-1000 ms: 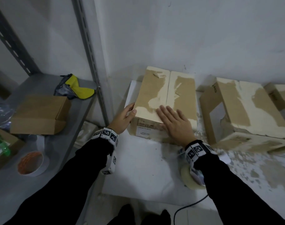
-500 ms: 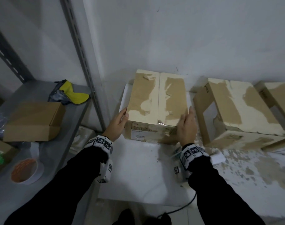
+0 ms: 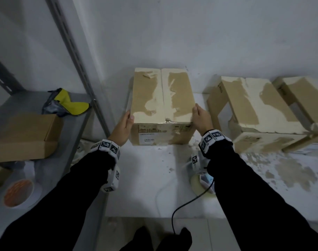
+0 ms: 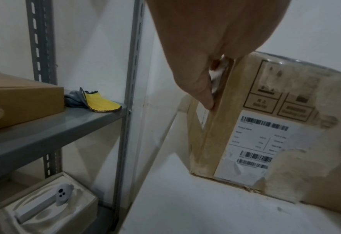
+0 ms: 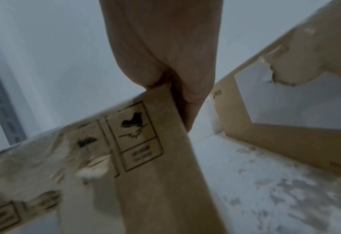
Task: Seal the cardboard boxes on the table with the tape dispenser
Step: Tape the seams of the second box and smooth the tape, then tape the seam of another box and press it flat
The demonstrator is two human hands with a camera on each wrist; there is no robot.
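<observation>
A worn cardboard box (image 3: 163, 105) with its two top flaps closed stands on the white table (image 3: 145, 178) against the wall. My left hand (image 3: 124, 124) grips its near left corner, thumb on the edge and fingers down the left side; the left wrist view shows the left hand (image 4: 205, 55) on the box (image 4: 265, 126). My right hand (image 3: 200, 118) grips the near right corner, thumb on the top edge. The right wrist view shows this hand (image 5: 165, 55) on the box (image 5: 125, 158). The tape dispenser (image 3: 201, 183) lies on the table, partly hidden under my right forearm.
Two more worn boxes (image 3: 254, 113) (image 3: 303, 98) stand close on the right. A grey metal shelf (image 3: 46, 160) on the left carries a brown box (image 3: 26, 136), a yellow cloth (image 3: 67, 104) and a tape roll (image 3: 18, 192). A black cable (image 3: 181, 209) hangs off the table's front edge.
My right hand has left the top of the box, where it lay flat, and now grips the near right corner. The left hand has stayed at the left corner.
</observation>
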